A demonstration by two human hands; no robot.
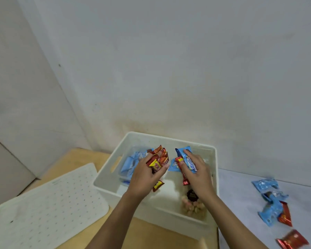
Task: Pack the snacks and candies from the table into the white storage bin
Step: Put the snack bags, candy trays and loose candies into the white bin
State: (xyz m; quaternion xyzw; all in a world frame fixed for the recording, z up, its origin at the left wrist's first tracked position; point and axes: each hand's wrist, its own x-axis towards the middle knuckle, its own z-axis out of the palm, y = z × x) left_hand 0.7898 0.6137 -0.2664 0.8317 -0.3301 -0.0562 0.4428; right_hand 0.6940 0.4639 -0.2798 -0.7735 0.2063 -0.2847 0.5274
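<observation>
The white storage bin [104, 184] stands on the table in the middle of the view. Both my hands are over its inside. My left hand [145, 175] grips a bunch of red and yellow candy packets [159, 159]. My right hand [196, 169] grips blue snack packets [184, 153] and a red bar [182, 174]. Light blue packets [129, 163] lie in the bin's left part, and a clear bag of pale snacks with a dark label [192, 203] lies at its near right. More blue packets [269, 198] and red packets [285, 215] lie on the table to the right.
A white perforated lid [43, 211] lies on the wooden table [75, 159] to the left of the bin. A pale cloth [241, 203] covers the surface on the right. Another red packet [293, 239] lies near the lower right corner. A white wall stands right behind the bin.
</observation>
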